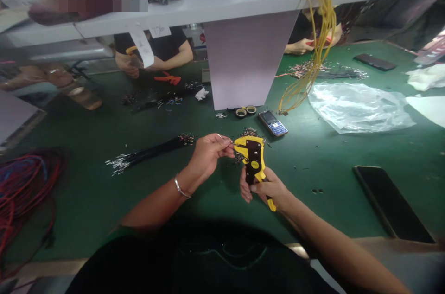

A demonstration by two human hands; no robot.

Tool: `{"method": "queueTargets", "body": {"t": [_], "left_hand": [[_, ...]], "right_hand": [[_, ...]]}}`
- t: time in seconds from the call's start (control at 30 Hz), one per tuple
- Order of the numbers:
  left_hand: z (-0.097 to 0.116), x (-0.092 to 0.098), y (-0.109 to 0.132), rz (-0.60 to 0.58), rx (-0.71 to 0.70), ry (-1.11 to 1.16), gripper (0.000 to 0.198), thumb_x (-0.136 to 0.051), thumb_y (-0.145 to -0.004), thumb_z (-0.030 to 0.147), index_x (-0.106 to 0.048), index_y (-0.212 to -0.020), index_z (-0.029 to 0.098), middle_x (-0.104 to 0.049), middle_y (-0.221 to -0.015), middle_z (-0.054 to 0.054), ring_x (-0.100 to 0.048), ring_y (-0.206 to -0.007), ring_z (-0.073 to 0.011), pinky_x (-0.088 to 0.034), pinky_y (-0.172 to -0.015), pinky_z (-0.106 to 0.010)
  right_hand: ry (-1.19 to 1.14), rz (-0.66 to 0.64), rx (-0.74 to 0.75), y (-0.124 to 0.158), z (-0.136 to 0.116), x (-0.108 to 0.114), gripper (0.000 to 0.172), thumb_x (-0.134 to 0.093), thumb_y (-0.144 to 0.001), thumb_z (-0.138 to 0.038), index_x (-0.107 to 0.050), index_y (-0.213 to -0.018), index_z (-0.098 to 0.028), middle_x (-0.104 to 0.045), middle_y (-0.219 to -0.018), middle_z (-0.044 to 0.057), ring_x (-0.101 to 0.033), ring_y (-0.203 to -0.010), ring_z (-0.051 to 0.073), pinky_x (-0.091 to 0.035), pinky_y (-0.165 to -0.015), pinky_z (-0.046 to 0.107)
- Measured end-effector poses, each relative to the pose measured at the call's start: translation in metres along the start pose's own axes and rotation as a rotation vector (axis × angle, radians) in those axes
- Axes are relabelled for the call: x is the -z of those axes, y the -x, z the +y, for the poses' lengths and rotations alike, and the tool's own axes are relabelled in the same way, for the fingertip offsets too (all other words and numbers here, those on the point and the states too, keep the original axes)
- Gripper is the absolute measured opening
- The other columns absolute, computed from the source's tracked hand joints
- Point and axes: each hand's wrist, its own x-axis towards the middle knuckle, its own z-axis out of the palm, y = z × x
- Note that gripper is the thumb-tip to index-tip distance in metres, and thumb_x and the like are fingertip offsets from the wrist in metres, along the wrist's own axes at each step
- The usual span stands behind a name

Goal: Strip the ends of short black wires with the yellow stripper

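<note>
My right hand [266, 185] is wrapped round the handles of a yellow and black wire stripper [254, 157], held with its jaws up and to the left. At the jaws, my left hand [210, 152] pinches a thin dark wire whose end meets the tool's mouth; most of the wire is hidden by the fingers. Behind the tool lies a pile of short wire pieces [248, 133], partly covered by it. To the left of my left hand, a bundle of black wires [153, 151] with bare silvery ends at one side rests on the green table [167, 220].
A keypad phone [273, 123] and two tape rolls [245, 111] lie beyond the tool. At right are a large dark phone [391, 201] and a clear plastic bag [358, 106]. Yellow wires [323, 29] hang from the shelf; red cables [24, 192] lie left. Co-workers' hands [132, 66] work opposite.
</note>
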Motion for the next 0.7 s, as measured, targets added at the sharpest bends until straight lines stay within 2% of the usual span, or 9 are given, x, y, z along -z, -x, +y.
{"method": "queueTargets", "body": {"t": [0.47,0.7], "left_hand": [[-0.001,0.0031,-0.0026,-0.028,0.005,0.005,0.011,-0.075,-0.069,0.017,-0.066,-0.066,0.012,-0.064,-0.064,-0.003,-0.059,-0.053,-0.0097,-0.05,-0.057,-0.027],[-0.0014,0.0045,-0.0037,-0.042,0.027,0.03,0.011,-0.075,-0.069,0.017,-0.065,-0.066,0.012,-0.065,-0.066,-0.004,-0.058,-0.054,-0.0094,-0.047,-0.057,-0.026]], "right_hand": [[0.043,0.08,-0.038,0.0037,0.0048,-0.007,0.014,-0.071,-0.069,-0.014,-0.058,-0.075,-0.014,-0.054,-0.05,-0.004,-0.049,-0.039,0.011,-0.046,-0.04,0.027],[-0.018,0.107,-0.043,0.0036,0.0025,-0.0102,0.013,-0.066,-0.067,-0.009,-0.058,-0.076,-0.014,-0.054,-0.053,-0.004,-0.048,-0.039,0.01,-0.045,-0.039,0.026]]}}
